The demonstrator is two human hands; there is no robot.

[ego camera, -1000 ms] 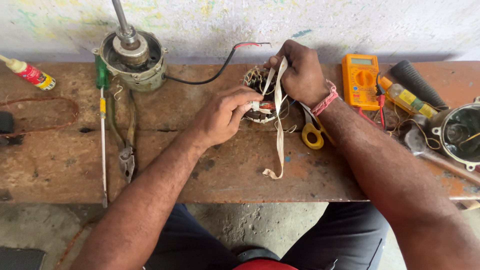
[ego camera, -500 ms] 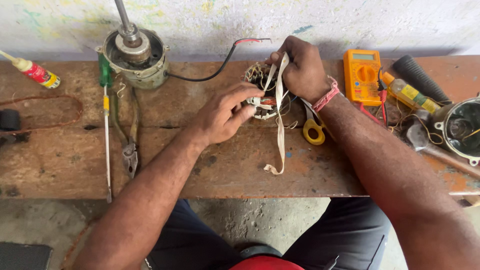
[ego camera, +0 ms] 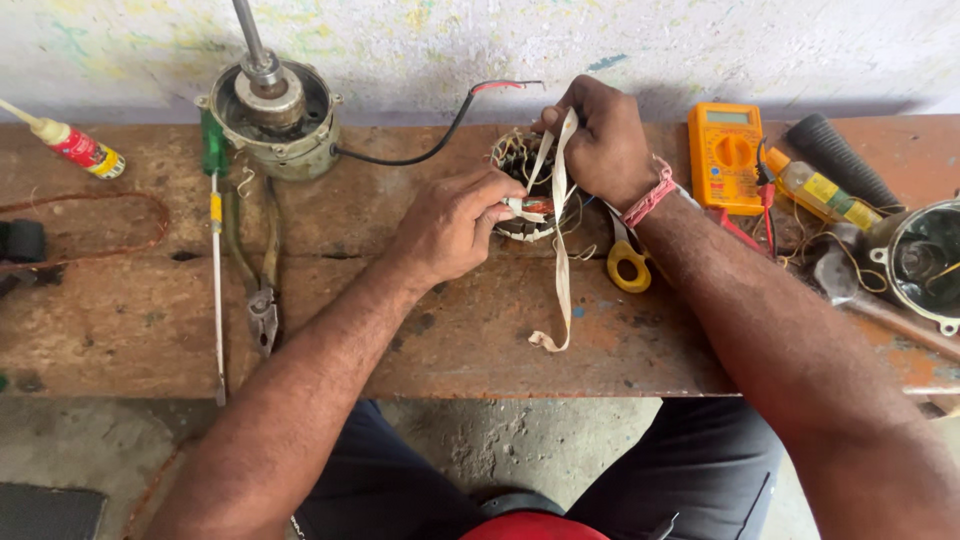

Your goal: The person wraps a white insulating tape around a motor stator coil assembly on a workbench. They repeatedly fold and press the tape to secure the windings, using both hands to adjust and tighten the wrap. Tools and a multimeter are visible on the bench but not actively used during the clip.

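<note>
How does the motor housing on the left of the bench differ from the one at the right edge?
The left motor housing lies whole in view with a shaft standing up from it; the right motor housing is cut by the frame edge and shows a hollow, dark inside. A black and red cable runs from the left one; thin copper wire lies by the right one. Both are round grey metal.

the right hand [ego camera: 605, 140] has lifted a little farther up the white tape [ego camera: 560, 250] above the wound coil [ego camera: 525, 185], drawing the strip straighter, so its loose end now hangs just below the coil rather than curling off to the side. the left hand [ego camera: 455, 222] has closed in tighter on the coil's near edge, its fingertips pinching the tape there.
</note>
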